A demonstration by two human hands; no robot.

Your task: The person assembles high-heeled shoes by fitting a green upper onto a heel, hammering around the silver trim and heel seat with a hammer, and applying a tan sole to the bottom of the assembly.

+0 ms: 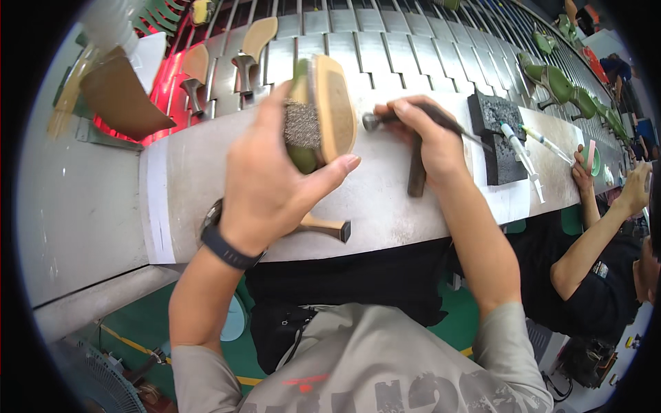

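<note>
My left hand, somewhat blurred, is closed around a green sandal with a glittery strap. Its tan sole faces right, and my thumb lies by the sole's lower end. Below this hand shows a tan heel with a dark tip; my hand hides whether it joins the same shoe. Just right of the sole, my right hand grips a hammer. Its round face points left toward the sole without touching it, a thin tapered end sticks out to the right, and a dark handle hangs below my fingers.
A black block with two syringes lies right of my hammer hand. Beyond the worktop runs a slatted metal conveyor carrying several shoes. At far right, a co-worker's hands are at work. A brown flap stands at far left.
</note>
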